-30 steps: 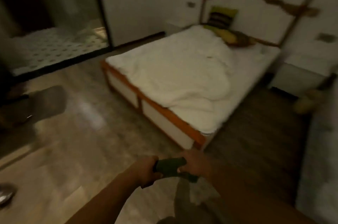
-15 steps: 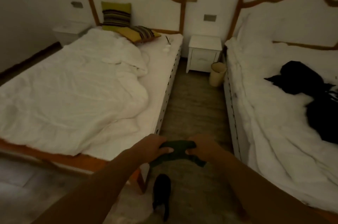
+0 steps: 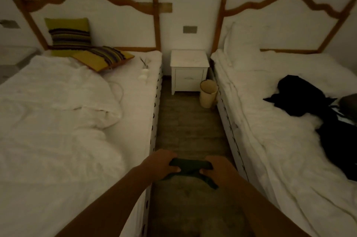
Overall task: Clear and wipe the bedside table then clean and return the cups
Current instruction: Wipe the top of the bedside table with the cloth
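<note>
A dark green cloth is stretched between my two hands, low in the middle of the view. My left hand grips its left end and my right hand grips its right end. The white bedside table stands far ahead against the wall, between two beds; nothing shows on its top. No cups are in view. Small white items and thin sticks lie on the left bed near its right edge.
A cream bin stands on the floor right of the bedside table. The left bed has a rumpled white duvet and striped cushions. The right bed holds dark clothing. A narrow wooden floor aisle runs between the beds.
The view swung from the room's floor and one bed to the aisle between both beds, then moved closer to the bedside table. Both hands kept hold of the cloth.
</note>
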